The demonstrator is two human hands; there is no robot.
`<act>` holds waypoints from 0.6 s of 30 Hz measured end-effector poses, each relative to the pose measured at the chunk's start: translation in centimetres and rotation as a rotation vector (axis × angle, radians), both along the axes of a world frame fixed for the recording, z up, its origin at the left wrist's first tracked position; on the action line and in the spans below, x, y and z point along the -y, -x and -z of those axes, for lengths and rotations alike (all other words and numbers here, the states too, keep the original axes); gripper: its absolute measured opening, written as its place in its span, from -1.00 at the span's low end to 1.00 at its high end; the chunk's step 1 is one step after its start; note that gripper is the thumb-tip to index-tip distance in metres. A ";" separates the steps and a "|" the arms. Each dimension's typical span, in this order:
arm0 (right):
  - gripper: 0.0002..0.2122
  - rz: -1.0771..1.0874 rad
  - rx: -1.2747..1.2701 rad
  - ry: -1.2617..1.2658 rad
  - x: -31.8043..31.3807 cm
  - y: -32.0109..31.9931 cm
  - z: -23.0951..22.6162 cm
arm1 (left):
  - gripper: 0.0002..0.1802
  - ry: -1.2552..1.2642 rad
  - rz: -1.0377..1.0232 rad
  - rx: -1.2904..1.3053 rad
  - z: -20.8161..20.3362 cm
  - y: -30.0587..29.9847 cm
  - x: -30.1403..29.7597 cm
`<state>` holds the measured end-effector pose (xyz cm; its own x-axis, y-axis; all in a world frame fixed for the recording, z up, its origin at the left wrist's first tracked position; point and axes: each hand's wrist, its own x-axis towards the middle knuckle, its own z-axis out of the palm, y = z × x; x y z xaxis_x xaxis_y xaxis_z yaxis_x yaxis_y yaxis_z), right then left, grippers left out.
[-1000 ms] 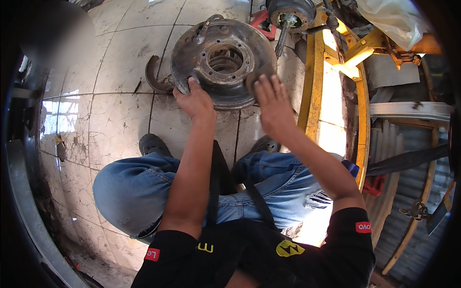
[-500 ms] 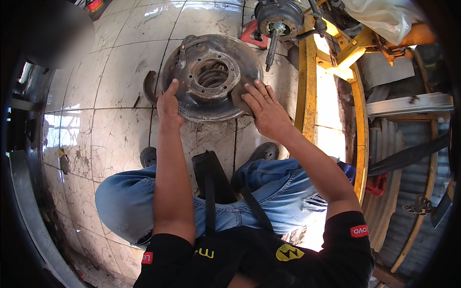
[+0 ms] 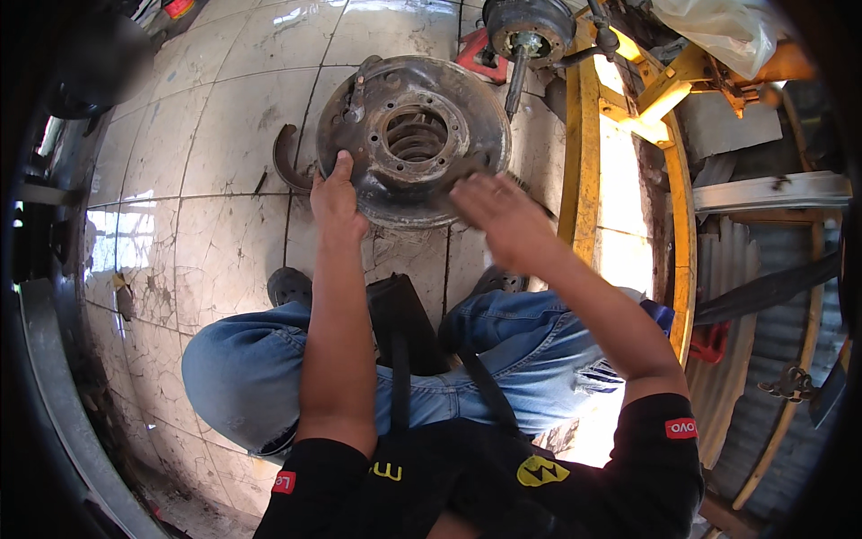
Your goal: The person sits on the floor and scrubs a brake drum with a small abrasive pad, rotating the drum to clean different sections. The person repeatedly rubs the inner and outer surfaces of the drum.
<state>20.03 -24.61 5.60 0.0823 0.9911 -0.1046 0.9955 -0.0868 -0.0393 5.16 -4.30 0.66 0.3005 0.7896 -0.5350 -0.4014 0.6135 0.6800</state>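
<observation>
Brown pad (image 3: 461, 171) under right hand (image 3: 503, 214), closure too blurred to tell, pressing on the round plate (image 3: 406, 177) ahead and right of the grip while clamping its rim in the left hand (image 3: 338, 203), ideally spreading pressure evenly.

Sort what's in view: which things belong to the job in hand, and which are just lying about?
In use:
round metal disc, left hand at its rim
dark sheet under the right hand

Apparently lying about:
curved metal piece
red stand
plastic bag
</observation>
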 end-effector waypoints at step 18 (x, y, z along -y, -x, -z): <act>-0.38 0.104 0.081 0.044 -0.6 -1.8 -0.4 | -0.49 -0.013 -0.082 -0.041 -0.2 -0.8 1.1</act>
